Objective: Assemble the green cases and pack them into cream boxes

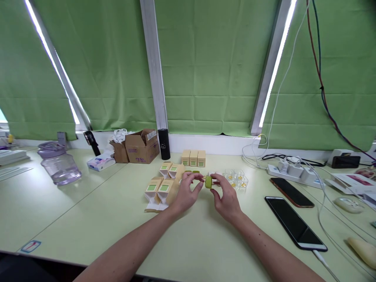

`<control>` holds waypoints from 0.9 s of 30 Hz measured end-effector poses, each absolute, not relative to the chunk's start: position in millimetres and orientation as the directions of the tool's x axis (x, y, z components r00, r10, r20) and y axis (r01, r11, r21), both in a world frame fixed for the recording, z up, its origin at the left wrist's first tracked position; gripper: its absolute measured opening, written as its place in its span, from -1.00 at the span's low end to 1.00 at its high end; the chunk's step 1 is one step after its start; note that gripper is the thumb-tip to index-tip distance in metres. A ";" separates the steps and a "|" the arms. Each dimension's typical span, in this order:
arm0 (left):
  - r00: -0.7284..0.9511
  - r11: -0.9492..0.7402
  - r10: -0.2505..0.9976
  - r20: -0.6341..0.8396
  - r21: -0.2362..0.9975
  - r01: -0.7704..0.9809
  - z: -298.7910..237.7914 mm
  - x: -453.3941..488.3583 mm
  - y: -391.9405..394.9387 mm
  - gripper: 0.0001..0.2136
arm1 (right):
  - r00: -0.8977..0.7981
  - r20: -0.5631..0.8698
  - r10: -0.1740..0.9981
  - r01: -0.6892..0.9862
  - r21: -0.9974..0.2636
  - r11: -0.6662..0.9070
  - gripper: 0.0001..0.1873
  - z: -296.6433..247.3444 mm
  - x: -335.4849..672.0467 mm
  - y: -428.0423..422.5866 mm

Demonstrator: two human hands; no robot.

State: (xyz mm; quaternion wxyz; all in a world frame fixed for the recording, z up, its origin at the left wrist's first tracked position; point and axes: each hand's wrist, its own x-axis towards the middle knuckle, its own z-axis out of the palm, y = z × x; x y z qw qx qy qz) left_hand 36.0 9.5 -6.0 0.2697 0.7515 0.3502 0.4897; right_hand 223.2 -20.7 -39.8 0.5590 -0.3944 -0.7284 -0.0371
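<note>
In front of me, a small green rounded block-like object (pixel 208 181) is held up by my right hand (pixel 228 199), between thumb and fingers. My left hand (pixel 188 192) is closed in a pinch at the object's left side; what its fingertips hold is too small to make out. Another green piece (pixel 196 171) shows behind the left fingers. Left of that hand stand several open tan boxes (pixel 164 188) with green labels, flaps up. Just beyond my right hand sit several small clear containers (pixel 235 175) with gold-coloured centres, partly hidden by the fingers.
Three closed tan boxes (pixel 193 158) stand at the back, near a black cylinder (pixel 163 144) and a cardboard box (pixel 142 147). A purple bottle (pixel 60 164) and tissue pack (pixel 101 161) are left. Two phones (pixel 295 223), cables and a power strip (pixel 293 174) lie right.
</note>
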 end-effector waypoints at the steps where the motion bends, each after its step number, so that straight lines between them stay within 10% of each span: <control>1: 0.258 -0.589 0.806 0.532 0.760 0.275 -6.6 36.5 10.1 -0.82 | -0.060 0.843 0.535 0.612 -0.392 0.686 -0.46 -39.8 223.0 -21.0; 27: 0.307 -0.531 0.837 0.453 0.808 0.254 -16.4 41.0 21.3 -0.81 | -0.173 0.851 0.495 0.617 -0.299 0.728 -0.43 -41.6 222.2 -21.1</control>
